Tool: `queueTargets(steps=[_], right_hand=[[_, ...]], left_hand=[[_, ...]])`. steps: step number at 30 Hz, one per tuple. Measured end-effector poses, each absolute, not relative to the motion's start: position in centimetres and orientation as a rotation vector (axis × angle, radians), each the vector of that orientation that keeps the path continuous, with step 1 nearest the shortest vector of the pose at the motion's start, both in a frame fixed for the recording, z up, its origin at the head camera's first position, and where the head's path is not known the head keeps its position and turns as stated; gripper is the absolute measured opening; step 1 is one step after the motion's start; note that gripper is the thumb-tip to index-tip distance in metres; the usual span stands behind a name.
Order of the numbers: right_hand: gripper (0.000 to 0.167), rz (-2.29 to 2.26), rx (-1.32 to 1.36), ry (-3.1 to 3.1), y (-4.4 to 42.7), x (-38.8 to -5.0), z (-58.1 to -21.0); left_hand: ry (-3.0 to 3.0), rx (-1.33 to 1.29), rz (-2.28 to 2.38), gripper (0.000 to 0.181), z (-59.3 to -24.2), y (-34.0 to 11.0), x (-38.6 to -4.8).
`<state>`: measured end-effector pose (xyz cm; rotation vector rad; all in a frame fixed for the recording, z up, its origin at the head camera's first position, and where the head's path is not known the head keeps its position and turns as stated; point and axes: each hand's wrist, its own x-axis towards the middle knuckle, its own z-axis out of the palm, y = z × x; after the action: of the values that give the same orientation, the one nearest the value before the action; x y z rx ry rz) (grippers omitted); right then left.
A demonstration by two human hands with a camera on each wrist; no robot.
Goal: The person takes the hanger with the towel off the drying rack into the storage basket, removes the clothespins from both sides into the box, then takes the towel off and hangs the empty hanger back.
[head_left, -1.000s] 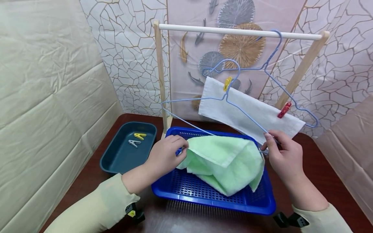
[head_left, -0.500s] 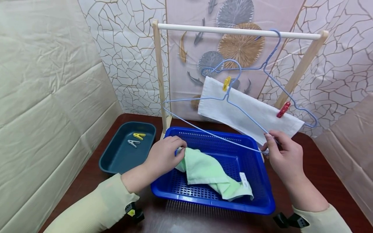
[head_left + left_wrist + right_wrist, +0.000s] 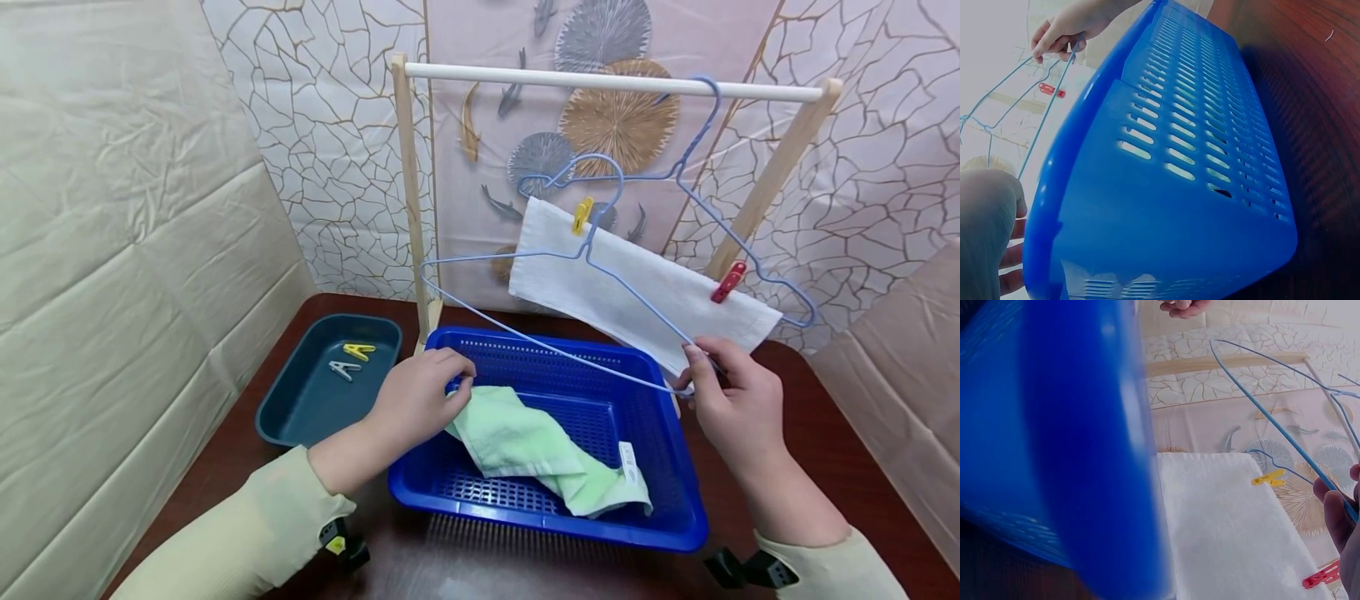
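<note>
A pale green towel [image 3: 517, 437] lies crumpled in a blue basket [image 3: 540, 518], just below the bent fingers of the left hand [image 3: 422, 396]; whether they pinch it, I cannot tell. The right hand [image 3: 738, 400] clamps its fingers on one corner of a blue hanger [image 3: 1292, 442]. Lifting the towel by a straight edge, hanger steady, should help. A white tag [image 3: 628, 461], nearer the right fingers, is unreadable.

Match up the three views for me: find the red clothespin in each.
Head: red clothespin right of centre, above the right hand.
Left wrist: red clothespin upper left, below that hand.
Right wrist: red clothespin lower right corner, below the yellow clothespin.
Shared landmark: blue basket, in all three.
</note>
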<state>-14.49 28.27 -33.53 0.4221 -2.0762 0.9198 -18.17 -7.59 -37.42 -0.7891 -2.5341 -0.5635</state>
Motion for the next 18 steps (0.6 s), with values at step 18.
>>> queueTargets(steps=[18], right_hand=[[0.009, 0.83, 0.421, -2.088, 28.6, -14.7, -32.3]], left_hand=[[-2.595, -0.593, -0.666, 0.009, -37.1, -9.1, -20.3]])
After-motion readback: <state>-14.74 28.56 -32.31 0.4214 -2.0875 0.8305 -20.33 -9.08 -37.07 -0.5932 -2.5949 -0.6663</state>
